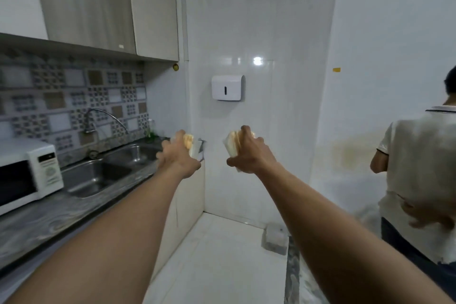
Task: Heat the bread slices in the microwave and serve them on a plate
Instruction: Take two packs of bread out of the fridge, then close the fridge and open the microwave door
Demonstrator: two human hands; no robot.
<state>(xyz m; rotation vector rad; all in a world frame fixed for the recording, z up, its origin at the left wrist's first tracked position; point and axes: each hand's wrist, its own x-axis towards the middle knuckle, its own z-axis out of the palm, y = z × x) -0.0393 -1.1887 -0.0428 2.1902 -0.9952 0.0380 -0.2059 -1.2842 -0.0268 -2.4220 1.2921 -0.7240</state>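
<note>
Evidently mid-carry: left hand [176, 157] curled round bread slices [188, 143], right hand [249, 153] clamped on second stack [231, 146]. Both held out front, likely for loading microwave [27, 175], well left on counter [37, 224] beside sink [98, 176].

Grey marbled kitchen countertop [49, 217].
White microwave [24, 173] stands at left; double-basin steel sink [98, 175] set in just beside it.
</note>
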